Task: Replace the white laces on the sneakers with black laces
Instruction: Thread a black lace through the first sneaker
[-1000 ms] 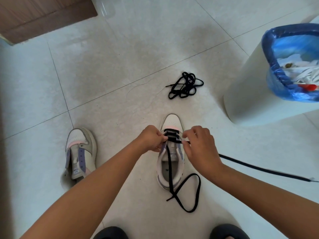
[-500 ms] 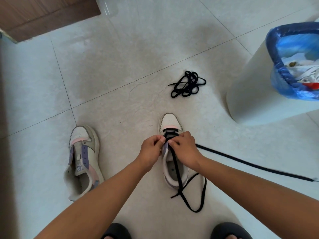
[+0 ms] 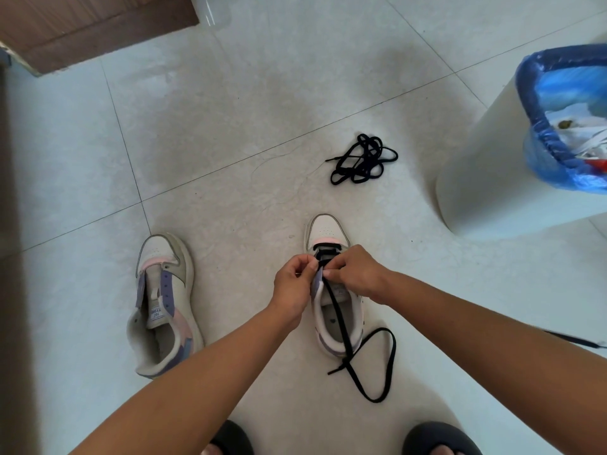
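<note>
A white, pink and purple sneaker (image 3: 328,229) stands on the floor tiles with a black lace (image 3: 341,326) threaded through its front eyelets. My left hand (image 3: 294,284) pinches the purple eyelet flap on its left side. My right hand (image 3: 356,270) pinches the black lace at the eyelets. One loose end of the lace runs back over the shoe's opening and loops on the floor behind the heel. A second sneaker (image 3: 162,303) without laces lies to the left. A bundled spare black lace (image 3: 363,159) lies further ahead.
A white bin (image 3: 486,178) with a blue liner (image 3: 542,103) stands at the right, holding white laces (image 3: 591,146). A wooden door (image 3: 82,24) is at the top left. My dark slippers (image 3: 440,438) show at the bottom edge. Another stretch of black lace (image 3: 578,339) trails off right.
My right hand has come in from the shoe's right side to meet my left hand over the eyelets. The lace stretch on the right floor is now mostly hidden behind my right forearm.
</note>
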A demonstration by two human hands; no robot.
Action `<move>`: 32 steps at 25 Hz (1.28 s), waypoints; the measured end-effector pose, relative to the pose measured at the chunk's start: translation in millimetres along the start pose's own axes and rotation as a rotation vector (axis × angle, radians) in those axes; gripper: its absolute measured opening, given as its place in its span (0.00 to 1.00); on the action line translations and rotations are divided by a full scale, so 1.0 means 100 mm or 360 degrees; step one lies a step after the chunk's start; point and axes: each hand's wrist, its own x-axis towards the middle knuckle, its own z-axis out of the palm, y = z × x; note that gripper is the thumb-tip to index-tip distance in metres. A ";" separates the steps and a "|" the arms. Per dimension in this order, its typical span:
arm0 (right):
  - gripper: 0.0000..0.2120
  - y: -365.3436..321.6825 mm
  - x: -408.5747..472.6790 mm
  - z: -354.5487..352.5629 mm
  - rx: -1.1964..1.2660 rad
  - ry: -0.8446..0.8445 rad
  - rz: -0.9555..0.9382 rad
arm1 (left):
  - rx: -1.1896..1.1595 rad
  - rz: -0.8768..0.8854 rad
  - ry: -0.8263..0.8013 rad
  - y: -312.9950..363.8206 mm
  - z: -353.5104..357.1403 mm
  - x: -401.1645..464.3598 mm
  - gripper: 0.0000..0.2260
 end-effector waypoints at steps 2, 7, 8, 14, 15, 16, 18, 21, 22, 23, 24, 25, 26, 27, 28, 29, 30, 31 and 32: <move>0.11 -0.03 0.01 0.00 -0.0141 -0.0002 -0.0035 | 0.0013 0.0022 0.0001 0.02 -0.03 -0.02 0.07; 0.05 0.05 -0.12 0.17 -0.0894 0.0443 -0.0495 | 0.0357 0.0128 0.0112 0.07 -0.05 -0.12 0.07; 0.02 0.10 -0.15 0.23 -0.1008 0.0537 -0.0655 | 0.0394 0.0130 0.0120 0.08 -0.03 -0.15 0.08; 0.05 0.17 -0.17 0.25 -0.0610 0.0534 -0.0677 | 0.0770 0.0135 0.0202 0.20 0.03 -0.18 0.08; 0.07 0.17 -0.18 0.24 -0.0500 0.0518 -0.0633 | 0.0816 0.0112 0.0203 0.22 0.04 -0.15 0.08; 0.08 0.17 -0.19 0.22 -0.0396 0.0481 -0.0585 | 0.0836 0.0081 0.0200 0.23 0.04 -0.13 0.08; 0.09 0.14 -0.20 0.19 -0.0268 0.0406 -0.0479 | 0.0824 0.0052 0.0184 0.24 0.04 -0.12 0.07; 0.07 0.11 -0.17 0.14 -0.0211 0.0338 -0.0360 | 0.0708 0.0103 0.0118 0.24 -0.02 -0.13 0.06; 0.07 0.10 -0.16 0.14 -0.0215 0.0340 -0.0349 | 0.0698 0.0123 0.0103 0.24 -0.05 -0.13 0.07; 0.07 0.10 -0.16 0.14 -0.0229 0.0351 -0.0349 | 0.0702 0.0139 0.0092 0.24 -0.07 -0.13 0.07; 0.07 0.10 -0.16 0.15 -0.0248 0.0357 -0.0351 | 0.0699 0.0156 0.0087 0.24 -0.07 -0.13 0.07; 0.07 0.11 -0.16 0.16 -0.0274 0.0364 -0.0356 | 0.0690 0.0171 0.0088 0.23 -0.07 -0.12 0.06; 0.07 0.10 -0.17 0.16 -0.0288 0.0366 -0.0359 | 0.0685 0.0180 0.0087 0.21 -0.06 -0.11 0.05; 0.07 0.10 -0.17 0.16 -0.0293 0.0370 -0.0366 | 0.0690 0.0180 0.0078 0.20 -0.04 -0.10 0.05; 0.07 0.10 -0.18 0.15 -0.0286 0.0369 -0.0368 | 0.0664 0.0166 0.0042 0.18 -0.04 -0.09 0.06; 0.07 0.10 -0.18 0.15 -0.0277 0.0367 -0.0379 | 0.0579 0.0138 -0.0028 0.15 -0.06 -0.08 0.07; 0.07 0.10 -0.18 0.14 -0.0266 0.0360 -0.0387 | 0.0444 0.0097 -0.0130 0.13 -0.08 -0.06 0.08; 0.07 0.11 -0.19 0.13 -0.0245 0.0344 -0.0396 | 0.0310 0.0061 -0.0238 0.11 -0.12 -0.05 0.09; 0.07 0.11 -0.20 0.13 -0.0220 0.0324 -0.0402 | 0.0228 0.0055 -0.0326 0.08 -0.15 -0.03 0.09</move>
